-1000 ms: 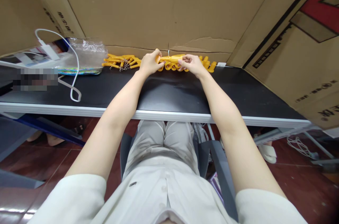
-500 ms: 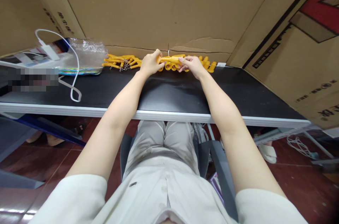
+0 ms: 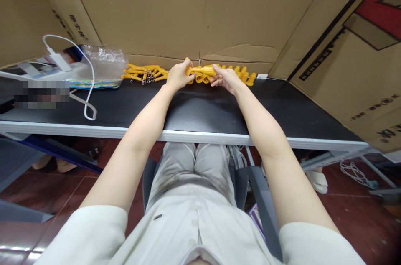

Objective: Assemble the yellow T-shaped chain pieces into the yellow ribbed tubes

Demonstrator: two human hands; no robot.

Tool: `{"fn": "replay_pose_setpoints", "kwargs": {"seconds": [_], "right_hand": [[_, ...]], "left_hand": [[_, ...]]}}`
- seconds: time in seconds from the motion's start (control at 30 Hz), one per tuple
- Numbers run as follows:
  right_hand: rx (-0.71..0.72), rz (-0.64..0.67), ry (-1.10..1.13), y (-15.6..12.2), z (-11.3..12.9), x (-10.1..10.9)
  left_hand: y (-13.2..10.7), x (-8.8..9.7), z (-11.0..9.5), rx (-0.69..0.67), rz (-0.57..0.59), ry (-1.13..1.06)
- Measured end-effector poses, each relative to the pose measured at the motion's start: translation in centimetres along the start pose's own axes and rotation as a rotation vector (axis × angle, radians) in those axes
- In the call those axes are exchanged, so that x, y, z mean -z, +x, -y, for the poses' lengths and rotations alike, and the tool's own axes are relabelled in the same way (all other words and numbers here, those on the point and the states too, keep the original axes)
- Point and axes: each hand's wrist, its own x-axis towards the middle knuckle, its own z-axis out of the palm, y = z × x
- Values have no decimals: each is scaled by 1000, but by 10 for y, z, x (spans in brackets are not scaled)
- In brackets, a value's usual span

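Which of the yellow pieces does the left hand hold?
The long piece extending from left hand towards right hand; the other pieces rest on the black table.

From my end I see a glossy plastic yellow piece (image 3: pixel 207 71) upper centre, matt cardboard (image 3: pixel 200 10) above, smooth tabletop (image 3: pixel 206 110) below.

Along the back edge of the tabletop (image 3: pixel 206 110) stands a cardboard panel (image 3: pixel 188 14); another cardboard sheet (image 3: pixel 354 72) stands past the right edge. Toward the back left corner lies a plastic bag (image 3: pixel 106 63), with a cable (image 3: pixel 93 73) curving before it. Rightward along the back come linked pieces (image 3: pixel 134 72), the left hand (image 3: pixel 180 75), a rod (image 3: pixel 205 70) spanning to the right hand (image 3: pixel 228 79), and a row of tubes (image 3: pixel 251 79) extending beyond.
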Motion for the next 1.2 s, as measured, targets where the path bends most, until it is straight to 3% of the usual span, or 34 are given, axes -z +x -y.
{"fn": "replay_pose_setpoints", "kwargs": {"seconds": [0.2, 0.33, 0.43, 0.57, 0.77, 0.93, 1.07, 1.2], "right_hand": [[16, 37, 75, -2, 5, -1], [137, -38, 55, 13, 5, 2], [327, -175, -165, 28, 9, 1], [494, -267, -689, 42, 16, -9], [453, -218, -1051, 43, 5, -34], [251, -60, -1238, 50, -14, -42], [251, -22, -1167, 66, -14, -32], [249, -102, -1069, 75, 2, -1]], "left_hand": [[-2, 3, -5, 36, 25, 20], [-5, 5, -9, 16, -12, -49], [-3, 1, -1, 15, -36, -88], [1, -8, 17, 29, -9, -38], [2, -8, 20, 72, 35, 31], [1, -5, 17, 67, 56, 44], [0, -4, 15, 62, 78, 31], [-2, -1, 10, 76, 109, 52]]}}
